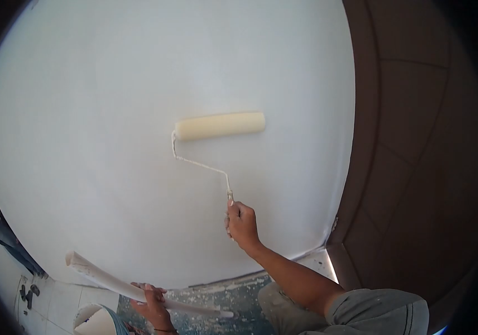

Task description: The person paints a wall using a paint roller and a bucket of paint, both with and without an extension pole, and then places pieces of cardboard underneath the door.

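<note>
A paint roller with a cream sleeve (220, 125) lies against the white wall (110, 84), its bent wire frame running down to the handle. My right hand (243, 224) is closed round that handle. Lower left, my left hand (154, 307) grips a long pale tube (105, 278), which slants from upper left to lower right. The palm side of the left hand is partly hidden. Just left of this hand stands a bucket (95, 321) with whitish contents, cut off by the bottom edge.
A brown panelled door (417, 139) borders the wall on the right. Below the wall lies a paint-spattered blue-green sheet (239, 293) on pale floor tiles (63, 298). Dark footwear (29, 296) and dark hanging cloth (4, 234) are at the far left.
</note>
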Motion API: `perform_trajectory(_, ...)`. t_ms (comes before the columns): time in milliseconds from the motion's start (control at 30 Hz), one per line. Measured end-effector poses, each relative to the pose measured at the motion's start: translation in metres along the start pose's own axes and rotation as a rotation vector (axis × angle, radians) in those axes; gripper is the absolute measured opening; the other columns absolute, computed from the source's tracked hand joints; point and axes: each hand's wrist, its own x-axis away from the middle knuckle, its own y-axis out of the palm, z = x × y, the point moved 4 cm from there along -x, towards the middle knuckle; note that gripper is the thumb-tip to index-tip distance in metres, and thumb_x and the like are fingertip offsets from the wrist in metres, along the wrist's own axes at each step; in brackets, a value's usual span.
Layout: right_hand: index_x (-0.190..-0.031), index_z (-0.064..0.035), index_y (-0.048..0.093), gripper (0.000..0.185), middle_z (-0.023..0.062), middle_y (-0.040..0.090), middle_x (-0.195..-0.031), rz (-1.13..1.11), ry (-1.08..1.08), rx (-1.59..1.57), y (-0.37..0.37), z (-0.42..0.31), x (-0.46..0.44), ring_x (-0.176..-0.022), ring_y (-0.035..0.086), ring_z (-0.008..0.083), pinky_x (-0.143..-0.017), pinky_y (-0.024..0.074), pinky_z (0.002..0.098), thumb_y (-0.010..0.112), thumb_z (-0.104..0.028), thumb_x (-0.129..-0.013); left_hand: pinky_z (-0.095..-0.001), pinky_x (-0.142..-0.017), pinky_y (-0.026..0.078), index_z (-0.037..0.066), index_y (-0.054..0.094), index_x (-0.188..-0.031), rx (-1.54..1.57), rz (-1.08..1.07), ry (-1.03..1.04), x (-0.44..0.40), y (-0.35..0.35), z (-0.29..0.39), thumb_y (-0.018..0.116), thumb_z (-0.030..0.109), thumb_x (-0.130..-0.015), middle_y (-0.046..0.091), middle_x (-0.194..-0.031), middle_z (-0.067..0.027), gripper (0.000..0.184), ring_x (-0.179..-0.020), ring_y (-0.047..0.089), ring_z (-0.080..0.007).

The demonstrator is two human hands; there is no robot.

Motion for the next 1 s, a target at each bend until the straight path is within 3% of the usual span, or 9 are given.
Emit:
perform_trajectory(200,-0.078,-0.0016,0.054,0.051,0.0047,0.051,-0.056,-0.048,-0.045,-0.066,0.01,-0.118,-0.059,-0.042,0.047,0.0114,-0.037,0.0388,0.03,0.048,-0.04,-0.11,-0.0323,-0.055,0.055,0.0,0.046,-0.108,-0.022,0.013,0.032,-0.001,0.006,0.006,0.063,0.012,-0.097,0.045,-0.062,-0.0022,0.023,-0.047,0.045,-0.0107)
perform_trajectory(300,-0.078,-0.0011,0.054,0.052,0.0056,0.051,-0.056,-0.044,-0.108,-0.072,0.017,-0.165,-0.087,-0.041,0.047,0.0125,-0.037,0.0388,0.0311,0.048,-0.043,-0.109,-0.0323,-0.052,0.052,0.004,0.054,-0.095,-0.072,-0.058,-0.048,-0.003,0.01,0.022,0.065,0.01,-0.096,0.055,-0.065,-0.0032,0.013,-0.053,0.054,-0.0125)
perform_trajectory(633,-0.079,-0.0028,0.05,0.052,0.007,0.052,-0.059,-0.055,-0.256,-0.144,0.048,-0.334,-0.152,-0.042,0.047,0.016,-0.036,0.0387,0.0343,0.049,-0.045,-0.108,-0.0303,-0.05,0.047,0.003,0.058,-0.094,-0.092,-0.129,-0.052,-0.01,0.002,0.014,0.07,0.018,-0.096,0.06,-0.065,-0.0058,0.02,-0.055,0.059,-0.0155)
perform_trajectory(733,-0.081,0.0008,0.051,0.049,0.0106,0.055,-0.063,-0.032,-0.14,-0.207,0.068,-0.373,-0.169,-0.045,0.049,0.0188,-0.038,0.0377,0.035,0.049,-0.04,-0.108,-0.0312,-0.051,0.048,0.003,0.057,-0.094,-0.107,-0.168,-0.072,-0.022,-0.012,0.006,0.071,0.019,-0.096,0.06,-0.065,-0.006,0.021,-0.056,0.059,-0.0159)
perform_trajectory(833,-0.081,-0.0026,0.048,0.05,0.0097,0.052,-0.065,-0.052,-0.201,-0.206,0.072,-0.424,-0.199,-0.046,0.047,0.0183,-0.04,0.0418,0.0379,0.047,-0.044,-0.108,-0.0322,-0.051,0.048,0.002,0.057,-0.094,-0.125,-0.171,-0.045,-0.023,-0.016,0.006,0.071,0.02,-0.096,0.061,-0.065,-0.0064,0.023,-0.056,0.059,-0.0163)
perform_trajectory(1000,-0.093,-0.0004,0.047,0.042,0.0132,0.054,-0.07,-0.083,-0.303,-0.211,0.069,-0.504,-0.252,-0.049,0.047,0.0186,-0.041,0.0415,0.0369,0.045,-0.039,-0.109,-0.033,-0.051,0.048,0.001,0.056,-0.098,-0.159,-0.103,-0.031,-0.024,-0.018,-0.004,0.07,0.021,-0.097,0.062,-0.067,-0.0073,0.024,-0.057,0.058,-0.0166)
